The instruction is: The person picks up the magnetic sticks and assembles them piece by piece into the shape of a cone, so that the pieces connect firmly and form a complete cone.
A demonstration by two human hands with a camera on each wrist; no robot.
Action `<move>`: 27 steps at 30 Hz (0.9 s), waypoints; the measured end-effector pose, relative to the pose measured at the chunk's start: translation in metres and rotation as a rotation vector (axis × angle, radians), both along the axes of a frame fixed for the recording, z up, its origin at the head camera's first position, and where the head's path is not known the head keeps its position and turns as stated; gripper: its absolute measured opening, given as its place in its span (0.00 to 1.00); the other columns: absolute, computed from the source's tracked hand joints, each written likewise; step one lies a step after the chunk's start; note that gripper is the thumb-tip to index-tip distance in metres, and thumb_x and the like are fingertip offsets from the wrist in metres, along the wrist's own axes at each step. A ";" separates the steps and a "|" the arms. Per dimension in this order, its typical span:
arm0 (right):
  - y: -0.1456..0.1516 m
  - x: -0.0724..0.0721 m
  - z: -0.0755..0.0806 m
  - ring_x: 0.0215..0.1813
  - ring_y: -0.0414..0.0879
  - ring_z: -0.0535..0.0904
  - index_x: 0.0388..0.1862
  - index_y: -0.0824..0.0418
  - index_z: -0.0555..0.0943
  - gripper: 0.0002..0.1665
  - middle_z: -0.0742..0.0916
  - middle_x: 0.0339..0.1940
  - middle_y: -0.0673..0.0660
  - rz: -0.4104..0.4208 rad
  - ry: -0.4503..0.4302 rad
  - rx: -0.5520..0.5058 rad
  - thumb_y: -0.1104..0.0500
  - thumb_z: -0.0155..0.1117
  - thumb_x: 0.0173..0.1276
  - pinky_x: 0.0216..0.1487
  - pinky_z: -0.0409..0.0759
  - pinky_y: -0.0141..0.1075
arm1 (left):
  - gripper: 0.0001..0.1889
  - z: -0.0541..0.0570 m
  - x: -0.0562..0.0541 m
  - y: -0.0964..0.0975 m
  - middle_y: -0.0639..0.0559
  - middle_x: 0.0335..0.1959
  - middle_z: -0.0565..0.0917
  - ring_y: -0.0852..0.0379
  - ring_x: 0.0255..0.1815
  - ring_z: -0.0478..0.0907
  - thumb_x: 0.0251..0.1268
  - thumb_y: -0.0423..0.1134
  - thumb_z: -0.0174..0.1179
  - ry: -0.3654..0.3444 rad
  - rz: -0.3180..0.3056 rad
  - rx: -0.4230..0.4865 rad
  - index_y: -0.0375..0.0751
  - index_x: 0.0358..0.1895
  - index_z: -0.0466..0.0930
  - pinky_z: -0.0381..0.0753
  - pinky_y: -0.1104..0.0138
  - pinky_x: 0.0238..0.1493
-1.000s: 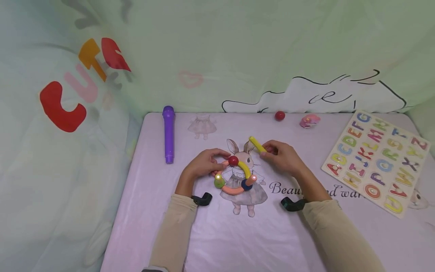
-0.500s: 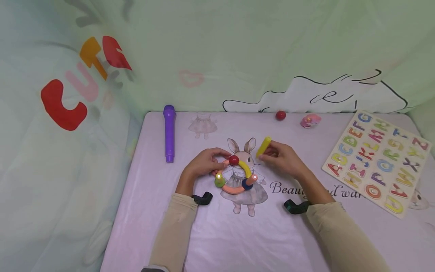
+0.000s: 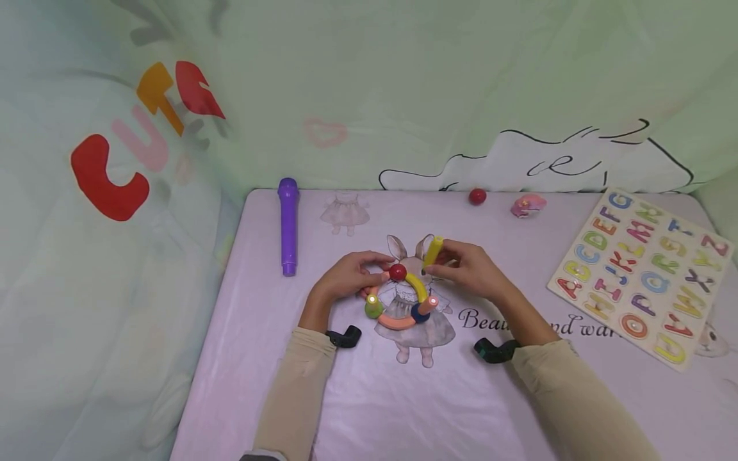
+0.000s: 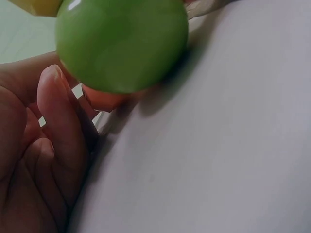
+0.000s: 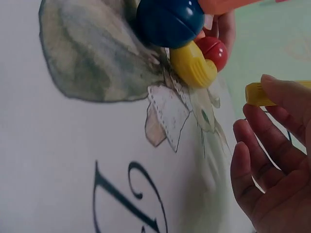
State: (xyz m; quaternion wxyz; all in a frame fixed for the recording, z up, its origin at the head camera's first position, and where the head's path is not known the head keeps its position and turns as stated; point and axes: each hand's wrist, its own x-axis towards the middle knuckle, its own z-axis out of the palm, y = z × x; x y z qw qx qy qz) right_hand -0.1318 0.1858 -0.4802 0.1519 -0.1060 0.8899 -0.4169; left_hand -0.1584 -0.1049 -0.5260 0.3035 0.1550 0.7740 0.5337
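Observation:
In the middle of the cloth lies a ring [image 3: 395, 324] of curved orange and yellow rods joined by a red ball [image 3: 398, 272], a green ball [image 3: 373, 310] and a dark blue ball [image 5: 171, 20]. One orange rod [image 3: 429, 304] stands up from the blue ball; a yellow rod, seen end-on, rises from the green one. My left hand [image 3: 353, 276] grips the ring's orange left side below the red ball. Between thumb and fingers my right hand [image 3: 471, 271] pinches a straight yellow rod [image 3: 434, 251], upright and slightly tilted, apart from the ring and close to the red ball.
A purple toy microphone [image 3: 289, 227] lies at the left. Along the back edge are a loose red ball [image 3: 476, 196] and a small pink toy [image 3: 528, 205]. A wooden alphabet board [image 3: 642, 275] lies at the right. Printed curtains hang behind and at the left.
My right hand has turned the yellow rod from leaning left to nearly upright, and has brought it left towards the red ball. The left hand and the ring stay in place.

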 end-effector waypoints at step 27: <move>-0.041 -0.008 0.014 0.49 0.49 0.83 0.44 0.54 0.85 0.13 0.89 0.43 0.53 0.103 0.090 0.003 0.50 0.75 0.66 0.54 0.86 0.49 | 0.20 0.001 0.000 0.000 0.52 0.28 0.85 0.60 0.19 0.77 0.69 0.46 0.67 -0.002 -0.003 -0.010 0.52 0.63 0.81 0.82 0.67 0.25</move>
